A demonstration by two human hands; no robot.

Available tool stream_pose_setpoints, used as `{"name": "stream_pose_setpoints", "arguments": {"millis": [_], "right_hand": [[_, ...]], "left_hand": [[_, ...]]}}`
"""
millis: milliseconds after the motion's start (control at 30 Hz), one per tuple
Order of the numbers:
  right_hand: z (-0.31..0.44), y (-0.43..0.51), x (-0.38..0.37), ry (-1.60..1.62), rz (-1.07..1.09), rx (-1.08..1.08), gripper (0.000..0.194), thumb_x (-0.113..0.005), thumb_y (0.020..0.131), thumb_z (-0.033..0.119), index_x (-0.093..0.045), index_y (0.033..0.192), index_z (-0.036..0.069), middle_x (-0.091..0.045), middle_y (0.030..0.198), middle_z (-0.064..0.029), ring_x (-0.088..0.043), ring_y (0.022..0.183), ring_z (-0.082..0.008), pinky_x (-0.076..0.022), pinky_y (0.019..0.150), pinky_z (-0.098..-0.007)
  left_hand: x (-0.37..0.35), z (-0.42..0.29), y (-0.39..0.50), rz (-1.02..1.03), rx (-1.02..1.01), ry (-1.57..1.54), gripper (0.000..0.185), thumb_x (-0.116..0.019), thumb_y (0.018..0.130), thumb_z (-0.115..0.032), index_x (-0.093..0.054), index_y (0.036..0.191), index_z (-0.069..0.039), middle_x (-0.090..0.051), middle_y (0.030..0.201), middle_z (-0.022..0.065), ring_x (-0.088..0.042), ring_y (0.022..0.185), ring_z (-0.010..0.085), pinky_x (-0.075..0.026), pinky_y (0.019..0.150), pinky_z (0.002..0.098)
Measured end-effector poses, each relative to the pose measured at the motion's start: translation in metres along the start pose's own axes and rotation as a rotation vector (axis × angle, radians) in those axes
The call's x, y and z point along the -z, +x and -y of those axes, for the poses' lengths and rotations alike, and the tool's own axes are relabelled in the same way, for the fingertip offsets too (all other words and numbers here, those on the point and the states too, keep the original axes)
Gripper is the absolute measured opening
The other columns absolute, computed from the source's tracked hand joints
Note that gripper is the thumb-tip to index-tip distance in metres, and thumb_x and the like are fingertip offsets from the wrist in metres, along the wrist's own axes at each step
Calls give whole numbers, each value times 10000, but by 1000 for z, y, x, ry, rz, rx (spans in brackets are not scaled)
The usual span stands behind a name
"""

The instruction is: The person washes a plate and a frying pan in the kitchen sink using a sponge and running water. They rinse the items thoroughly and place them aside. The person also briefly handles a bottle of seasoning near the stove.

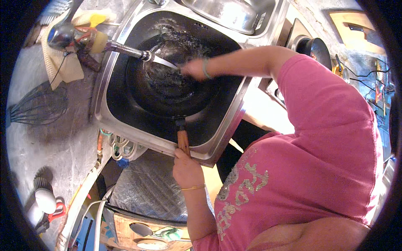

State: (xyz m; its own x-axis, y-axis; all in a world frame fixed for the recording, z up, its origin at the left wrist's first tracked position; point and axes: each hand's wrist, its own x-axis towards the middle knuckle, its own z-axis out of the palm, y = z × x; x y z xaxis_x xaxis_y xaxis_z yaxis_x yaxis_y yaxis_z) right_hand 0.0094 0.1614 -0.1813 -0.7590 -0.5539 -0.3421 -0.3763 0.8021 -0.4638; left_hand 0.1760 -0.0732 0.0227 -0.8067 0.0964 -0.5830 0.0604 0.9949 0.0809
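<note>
A dark round pan [207,100] with a wooden handle [183,139] lies in the stainless steel sink [150,139]. My left hand [188,169] grips the end of the handle at the sink's front rim. My right hand [194,69] is over the pan's inside, its fingers bent and blurred by motion. Whether it holds something cannot be made out. Water [166,62] streams from the flexible metal spout [128,51] of the tap, right beside my right fingers, and swirls in the pan.
A metal basin [226,14] sits in the second sink bowl. Cloths [61,62] hang behind the tap [59,36]. On the wall side are a wire whisk [40,103] and red-handled scissors [58,210]. Another pan [318,53] stands at the right. A quilted silvery cover [147,185] lies below the sink.
</note>
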Motion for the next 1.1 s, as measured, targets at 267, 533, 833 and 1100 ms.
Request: {"name": "stream_pose_setpoints", "arguments": {"millis": [267,533,833,1100], "right_hand": [[8,31,7,498,-133,-404,261,-555,690,68,-567,951,70,-615,902,-158,-592,849,-340,-491,736,-418],[45,25,-5,189,-135,291,253,-581,659,59,-561,911,68,-574,911,-167,-574,885,-330,-473,754,-414],[26,-3,5,44,292,-103,240,-552,682,69,-577,921,61,-605,873,-188,-585,850,-352,-470,743,-448],[39,86,42,737,-429,-167,165,-519,787,186,-538,922,92,-591,773,-145,-605,760,-298,-487,645,-389]], "left_hand": [[-4,-2,1,-27,-25,66,226,-538,753,-102,-407,919,-22,-595,767,173,-620,650,314,-508,541,384],[-4,-12,-4,-38,2,94,203,-541,760,-99,-409,897,-26,-592,793,160,-621,643,306,-510,531,375],[-12,-9,-7,-14,-25,20,204,-539,751,-97,-409,892,-30,-593,790,158,-621,640,318,-510,534,389],[-10,-11,-3,45,13,7,219,-538,751,-95,-399,904,-23,-592,800,184,-618,652,337,-508,538,397]]}}
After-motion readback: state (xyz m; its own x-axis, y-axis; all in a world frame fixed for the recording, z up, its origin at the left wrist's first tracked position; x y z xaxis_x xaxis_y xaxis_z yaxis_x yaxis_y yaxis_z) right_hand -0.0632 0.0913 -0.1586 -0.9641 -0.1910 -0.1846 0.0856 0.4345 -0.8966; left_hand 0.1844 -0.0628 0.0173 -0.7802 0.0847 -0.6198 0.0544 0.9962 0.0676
